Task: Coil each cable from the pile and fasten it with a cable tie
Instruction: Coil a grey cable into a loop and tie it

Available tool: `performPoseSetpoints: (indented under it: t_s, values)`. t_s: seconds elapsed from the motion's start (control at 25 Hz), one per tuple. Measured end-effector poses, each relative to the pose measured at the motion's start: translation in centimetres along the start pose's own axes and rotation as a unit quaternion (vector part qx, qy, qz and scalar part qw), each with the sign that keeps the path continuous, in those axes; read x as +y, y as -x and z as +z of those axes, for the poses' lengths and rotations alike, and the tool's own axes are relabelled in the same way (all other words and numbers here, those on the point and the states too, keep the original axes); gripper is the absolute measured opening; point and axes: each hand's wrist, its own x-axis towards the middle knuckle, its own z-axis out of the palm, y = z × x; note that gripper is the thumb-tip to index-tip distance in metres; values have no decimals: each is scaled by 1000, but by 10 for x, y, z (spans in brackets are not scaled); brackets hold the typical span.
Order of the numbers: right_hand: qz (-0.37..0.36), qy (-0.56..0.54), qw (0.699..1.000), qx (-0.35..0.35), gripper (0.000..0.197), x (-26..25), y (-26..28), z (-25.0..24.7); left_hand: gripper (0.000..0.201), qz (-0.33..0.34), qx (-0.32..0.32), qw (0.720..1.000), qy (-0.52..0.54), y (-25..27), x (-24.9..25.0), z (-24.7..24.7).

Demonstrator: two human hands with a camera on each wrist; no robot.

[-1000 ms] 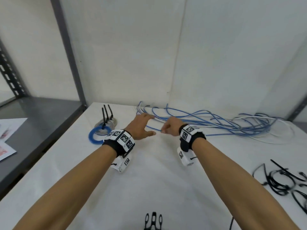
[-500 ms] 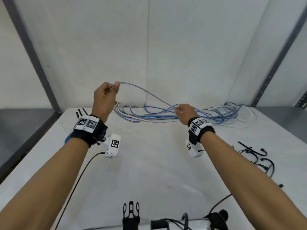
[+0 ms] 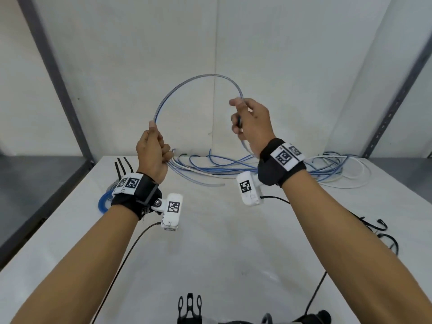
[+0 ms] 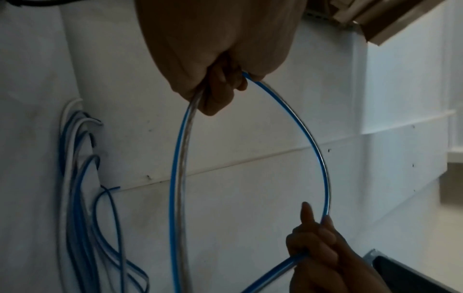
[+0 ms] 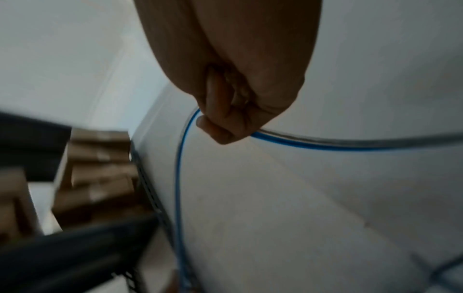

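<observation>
A blue and clear cable point(image 3: 187, 83) arches in the air between both raised hands, forming a loop above the table. My left hand point(image 3: 153, 150) grips it at the left end of the arch, fingers curled round it point(image 4: 218, 87). My right hand point(image 3: 251, 122) grips the other side, the cable point(image 5: 325, 145) running out under its curled fingers point(image 5: 225, 126). From both hands the cable drops to the pile of blue and white cables point(image 3: 233, 167) at the back of the white table point(image 3: 210, 253). Black cable ties point(image 3: 378, 232) lie at the right edge.
A coiled blue cable point(image 3: 102, 202) with black ties point(image 3: 121, 167) sticking up lies at the table's left side. Grey shelf posts point(image 3: 58, 85) stand left and right, and a white wall is close behind. Black gear point(image 3: 189, 307) sits at the near edge.
Both hands rose from the pile. The right hand lifted high and came toward the left, bending the straight stretch of cable into an arch. The head view swung right.
</observation>
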Motion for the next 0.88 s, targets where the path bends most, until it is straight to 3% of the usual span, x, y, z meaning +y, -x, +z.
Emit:
performPoseSetpoints:
  t_s: [0.12,0.28,0.6,0.72,0.8,0.88]
  values:
    - [38,-108,992,-51,30,-13,-1,11,46,14,3,1000,-9,-2,6,-1]
    - [68,-176,982,-26,29,-28,-6,6,45,44,-15,997,-61,-2,10,-8]
    - [104,-288,949,-74,29,-81,1,14,31,45,-146,978,-144,21,10,10]
    - [60,-225,971,-55,30,-83,0,17,32,40,-182,969,-165,32,9,24]
    - [12,-107,994,-6,29,-69,-1,13,39,15,-148,982,-117,34,12,27]
    - [11,7,999,32,28,-40,-1,5,44,-31,-114,992,-46,31,15,26]
